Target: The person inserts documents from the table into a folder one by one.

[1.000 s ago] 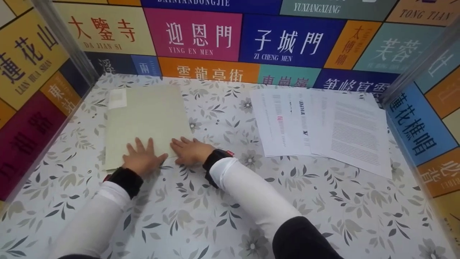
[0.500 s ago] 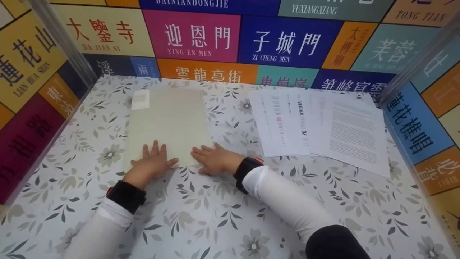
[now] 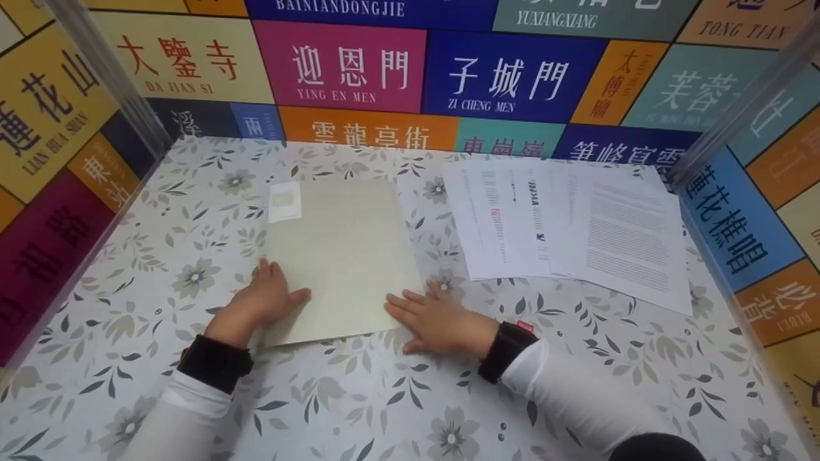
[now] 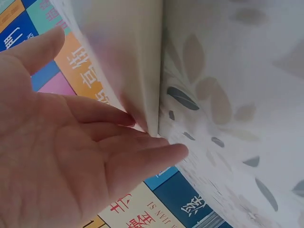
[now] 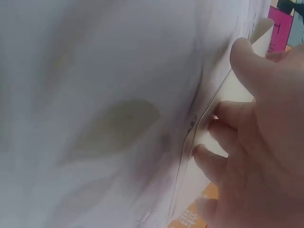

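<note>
Can't pin down the wider room tbh, but it's some kind of walled-in table booth: floral tabletop [image 3: 359, 410] in the middle, colourful back panel [image 3: 339, 70] with Chinese lettering at 12 o'clock, similar left panel [image 3: 51, 186] at 9 and right panel [image 3: 775, 211] at 3.

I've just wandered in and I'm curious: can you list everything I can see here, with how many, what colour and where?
Folder: one, pale green, between the hands on the table
Label: one, white, folder's far left corner
Printed sheets: several overlapping, exact count unclear, white, right of the folder
Floral table covering: one, white with grey and beige, under everything
Lettered backdrop: three sides visible, multicoloured, behind and beside the table
Left hand: one, bare, folder's left edge
Right hand: one, bare, folder's near right corner
Wristbands: two, black, one per wrist
Sleeves: two, white on both forearms; black higher on the right arm
</note>
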